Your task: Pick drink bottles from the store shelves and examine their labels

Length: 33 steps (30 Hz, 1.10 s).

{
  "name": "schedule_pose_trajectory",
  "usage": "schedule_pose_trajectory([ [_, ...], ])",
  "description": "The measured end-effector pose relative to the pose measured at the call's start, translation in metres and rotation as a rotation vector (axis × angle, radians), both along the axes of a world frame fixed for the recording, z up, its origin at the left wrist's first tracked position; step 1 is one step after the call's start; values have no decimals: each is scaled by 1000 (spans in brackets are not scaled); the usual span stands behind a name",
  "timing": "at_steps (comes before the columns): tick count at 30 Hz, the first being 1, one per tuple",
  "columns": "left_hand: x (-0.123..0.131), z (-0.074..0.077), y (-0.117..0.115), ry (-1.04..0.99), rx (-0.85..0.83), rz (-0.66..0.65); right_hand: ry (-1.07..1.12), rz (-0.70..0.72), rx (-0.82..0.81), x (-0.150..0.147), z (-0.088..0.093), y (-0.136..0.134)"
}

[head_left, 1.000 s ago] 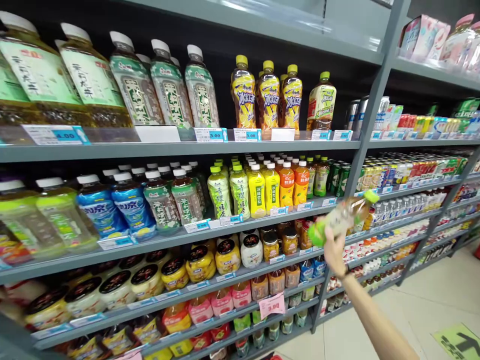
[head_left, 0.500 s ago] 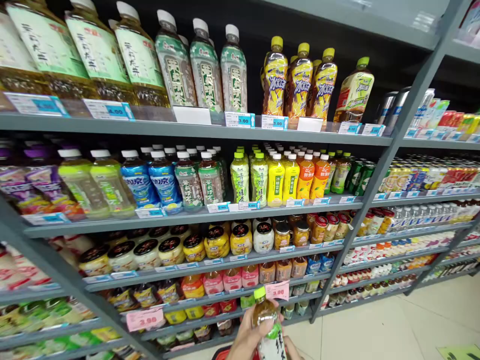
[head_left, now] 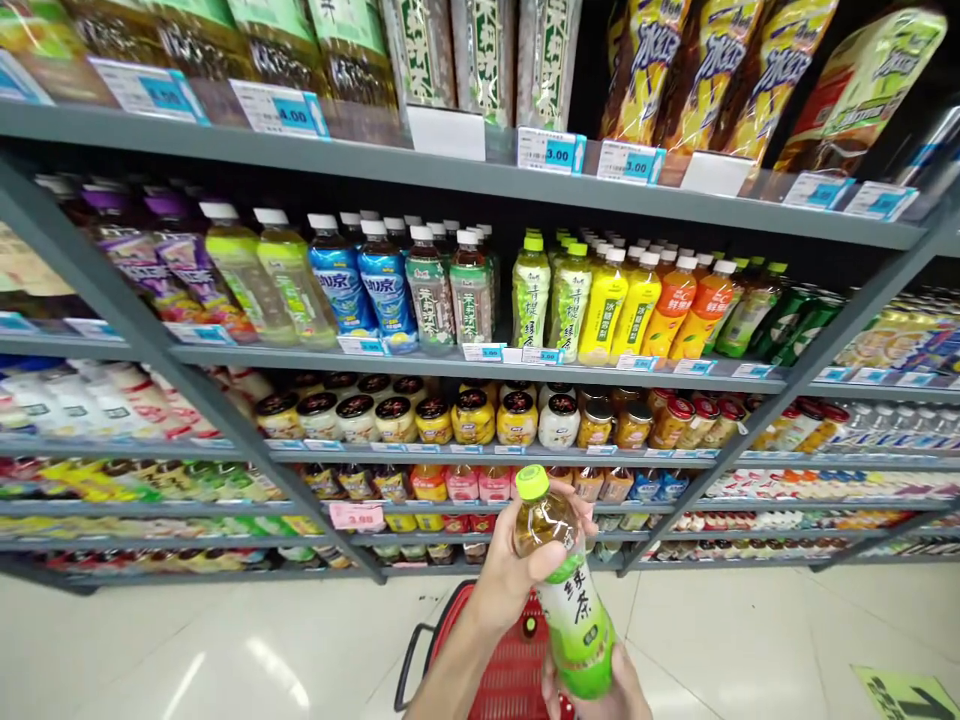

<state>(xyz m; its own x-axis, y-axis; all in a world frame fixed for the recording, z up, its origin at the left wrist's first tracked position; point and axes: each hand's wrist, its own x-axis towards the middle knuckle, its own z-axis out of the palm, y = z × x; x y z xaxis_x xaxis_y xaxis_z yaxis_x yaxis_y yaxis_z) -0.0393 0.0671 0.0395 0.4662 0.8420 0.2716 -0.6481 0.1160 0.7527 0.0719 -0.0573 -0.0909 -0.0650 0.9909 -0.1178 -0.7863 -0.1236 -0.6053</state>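
Note:
A green tea bottle [head_left: 576, 600] with a bright green cap and a white-and-green label is held tilted in front of me. My left hand [head_left: 511, 560] is closed around its upper part, thumb across the front and fingertips showing behind. Near the bottle's base, my right hand [head_left: 626, 690] grips the lower end from below, partly cut off by the frame. Under the bottle is a red shopping basket [head_left: 496, 682] with a black handle [head_left: 409, 665]. Inside it a small green cap [head_left: 530, 626] shows; what it belongs to is mostly hidden.
Grey shelves [head_left: 480, 365] packed with drinks and jars [head_left: 472, 415] run across in front, with price tags along their edges. A pink price card [head_left: 357, 516] hangs low at left. Pale floor tiles [head_left: 712, 640] lie below, with a green floor sticker [head_left: 907, 692] at right.
The view has tilted down, bringing the basket and more floor into sight. The bottle has come higher in the frame and shows nearly whole, still held by both hands.

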Motion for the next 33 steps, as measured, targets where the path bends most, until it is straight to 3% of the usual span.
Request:
schedule_pose_trajectory([
  [6, -10, 3, 1, 10, 8, 49, -319, -317, 58, -2, -9, -2],
  [10, -13, 6, -2, 40, 91, 99, -713, -524, 207, 6, -11, -2],
  [14, -13, 11, -5, 43, 109, 100, -1057, -837, 371, 10, -14, 1],
  [17, -12, 15, -7, 27, 77, 92, -1185, -969, 563, 12, -11, 7],
  [21, -13, 21, -12, 31, 57, 101, -1297, -1155, 642, 17, 2, 14],
  [26, -15, 22, -14, -9, 99, 54, -1405, -1197, 738, 22, 14, 13],
  [33, -14, 21, -18, -7, 178, 67, -1365, -1174, 740, 20, 14, 14],
])
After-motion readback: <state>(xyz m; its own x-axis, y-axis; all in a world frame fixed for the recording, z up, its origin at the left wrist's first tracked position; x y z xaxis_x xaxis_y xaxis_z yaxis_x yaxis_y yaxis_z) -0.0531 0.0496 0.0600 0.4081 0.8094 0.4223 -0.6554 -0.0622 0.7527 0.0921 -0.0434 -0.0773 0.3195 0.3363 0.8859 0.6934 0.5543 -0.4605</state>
